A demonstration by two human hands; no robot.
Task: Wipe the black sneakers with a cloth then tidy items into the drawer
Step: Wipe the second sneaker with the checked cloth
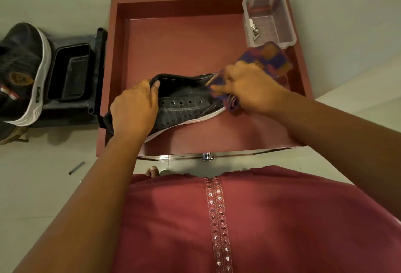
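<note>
Left hand [134, 109] gripping black sneaker [184, 107], right hand [249, 88] pressing cloth [269, 59], no legible writing

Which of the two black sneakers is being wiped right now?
The sneaker over the open red drawer: left hand grips its collar, right hand rubs the cloth on it. The other sneaker sits untouched at left.

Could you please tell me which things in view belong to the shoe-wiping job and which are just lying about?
In use:
- black sneaker, gripped by left hand
- patterned cloth, held by right hand
- second sneaker, on the floor
- open drawer

Lying about:
- clear plastic box
- black tray
- small dark stick
</note>
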